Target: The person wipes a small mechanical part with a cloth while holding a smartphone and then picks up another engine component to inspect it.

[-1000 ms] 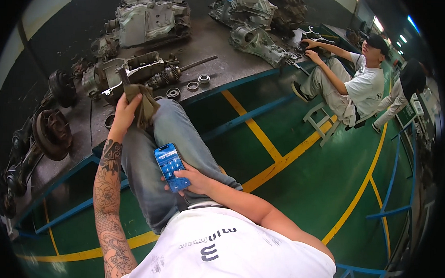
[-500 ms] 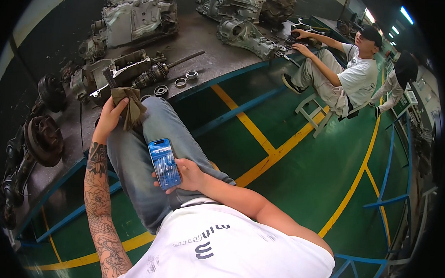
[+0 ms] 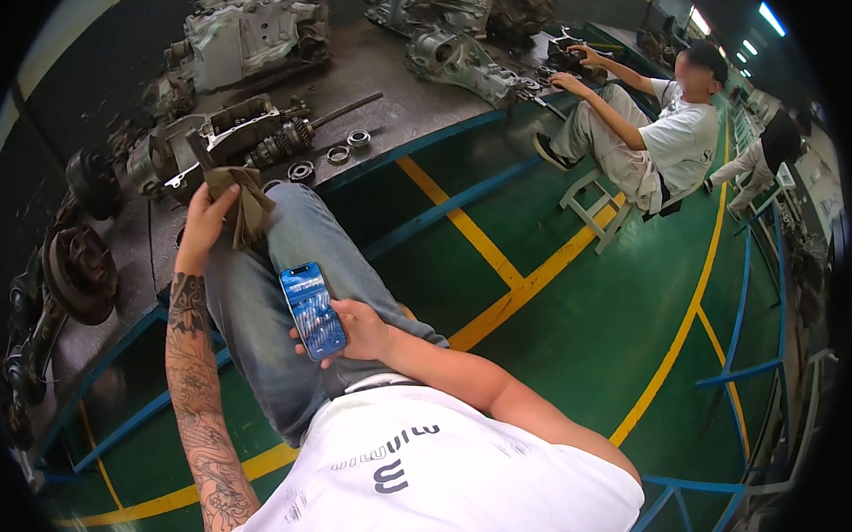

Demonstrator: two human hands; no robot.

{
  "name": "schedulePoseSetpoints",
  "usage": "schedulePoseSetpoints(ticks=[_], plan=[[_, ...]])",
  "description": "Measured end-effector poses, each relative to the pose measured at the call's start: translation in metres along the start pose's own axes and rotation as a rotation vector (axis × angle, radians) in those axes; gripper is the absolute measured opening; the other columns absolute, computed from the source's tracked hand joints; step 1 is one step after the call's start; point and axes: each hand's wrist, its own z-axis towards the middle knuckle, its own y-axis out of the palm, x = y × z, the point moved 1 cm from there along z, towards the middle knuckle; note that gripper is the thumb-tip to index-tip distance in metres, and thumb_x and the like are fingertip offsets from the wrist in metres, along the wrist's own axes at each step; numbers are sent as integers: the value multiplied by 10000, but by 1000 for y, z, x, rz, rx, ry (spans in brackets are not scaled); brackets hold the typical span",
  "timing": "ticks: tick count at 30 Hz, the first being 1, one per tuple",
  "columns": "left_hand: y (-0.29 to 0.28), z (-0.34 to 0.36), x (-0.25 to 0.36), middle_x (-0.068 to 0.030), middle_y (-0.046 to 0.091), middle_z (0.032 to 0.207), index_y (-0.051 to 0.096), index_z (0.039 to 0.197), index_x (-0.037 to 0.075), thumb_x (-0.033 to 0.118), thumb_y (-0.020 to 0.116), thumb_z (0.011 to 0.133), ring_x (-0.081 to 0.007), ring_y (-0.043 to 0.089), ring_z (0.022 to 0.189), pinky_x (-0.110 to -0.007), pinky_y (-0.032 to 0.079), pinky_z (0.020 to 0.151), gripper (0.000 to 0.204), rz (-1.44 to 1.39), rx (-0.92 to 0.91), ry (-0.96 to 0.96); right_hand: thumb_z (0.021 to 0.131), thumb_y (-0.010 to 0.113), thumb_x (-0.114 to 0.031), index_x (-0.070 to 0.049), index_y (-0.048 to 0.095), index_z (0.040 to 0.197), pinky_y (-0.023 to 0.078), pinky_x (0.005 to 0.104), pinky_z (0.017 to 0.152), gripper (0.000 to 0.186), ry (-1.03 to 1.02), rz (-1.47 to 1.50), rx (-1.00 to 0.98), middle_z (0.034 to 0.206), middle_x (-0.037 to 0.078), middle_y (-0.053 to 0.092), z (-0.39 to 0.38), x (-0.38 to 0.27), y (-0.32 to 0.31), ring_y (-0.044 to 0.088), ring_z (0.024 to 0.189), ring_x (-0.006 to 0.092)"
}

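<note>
My left hand (image 3: pixel 205 219) is closed on a brown cloth (image 3: pixel 245 203) that hangs over my left knee. A dark, flat metal bar (image 3: pixel 197 150) sticks up from the cloth beside my fingers; its lower end is hidden. In my right hand (image 3: pixel 361 329) a smartphone (image 3: pixel 313 309) rests above my lap, its bluish screen lit and facing up. Just beyond the cloth, on the workbench (image 3: pixel 356 107), lies an opened gearbox housing (image 3: pixel 219 132) with a gear shaft (image 3: pixel 280 144) next to it. Bearing rings (image 3: pixel 338 154) lie near the bench edge.
A large metal casing (image 3: pixel 256 40) and another gearbox housing (image 3: pixel 461 66) stand farther back. Brake drums (image 3: pixel 80 271) sit at the left. To the right, a co-worker (image 3: pixel 676 134) on a grey stool (image 3: pixel 592 208) handles parts at the bench. Blue frame bars (image 3: pixel 456 209) run below it.
The bench and co-worker appear slightly shifted left and up in the picture. Both hands keep their holds; the cloth and phone have barely moved.
</note>
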Motion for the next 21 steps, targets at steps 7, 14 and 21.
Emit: schedulePoseSetpoints(ticks=[7,14,21], plan=[[7,7,24,-40,703,1059,639,1183,8,183,653,998,-111,653,938,-260,519,838,255,-116,210,1,1013,488,-444,-31,366,1511,578,535,917,658,19,-42,-22,1435,265,521,3,1,-3,540,1312,443],[12,0,9,-35,707,1074,646,1177,7,142,662,989,-111,655,945,-262,524,832,232,-84,73,-2,1003,505,-455,-31,372,1508,583,525,908,673,21,-40,-4,1428,268,526,0,1,-2,548,1303,440],[8,6,26,-29,707,1075,650,1179,20,192,674,985,-103,653,940,-260,520,830,260,-123,183,15,986,532,-451,-25,389,1489,584,513,902,674,19,-93,14,1413,260,543,1,2,-1,565,1288,428]])
